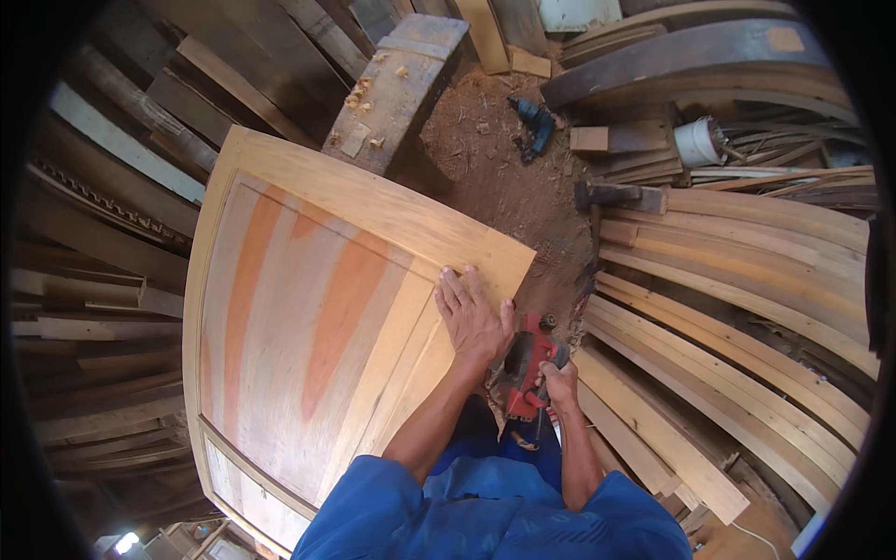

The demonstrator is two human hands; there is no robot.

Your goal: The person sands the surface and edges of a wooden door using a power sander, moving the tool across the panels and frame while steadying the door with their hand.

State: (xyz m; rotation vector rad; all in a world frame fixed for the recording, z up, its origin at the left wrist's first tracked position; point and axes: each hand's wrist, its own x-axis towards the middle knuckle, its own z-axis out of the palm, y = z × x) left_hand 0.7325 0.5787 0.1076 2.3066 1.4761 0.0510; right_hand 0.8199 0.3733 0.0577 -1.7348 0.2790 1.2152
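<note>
A large wooden door panel (308,308) of pale timber with orange-red streaks lies flat before me. My left hand (474,317) rests palm down on its right-hand frame near the far corner, fingers spread. My right hand (560,381) grips the handle of a red electric hand planer (525,366), held beside the door's right edge, just below my left hand. My blue sleeves enter from the lower edge.
A stack of long pale planks (728,308) lies to the right. A thick worn beam (397,89) with shavings sits beyond the door. A blue power drill (534,123) lies on the sawdust floor. Dark boards (93,308) pile at the left.
</note>
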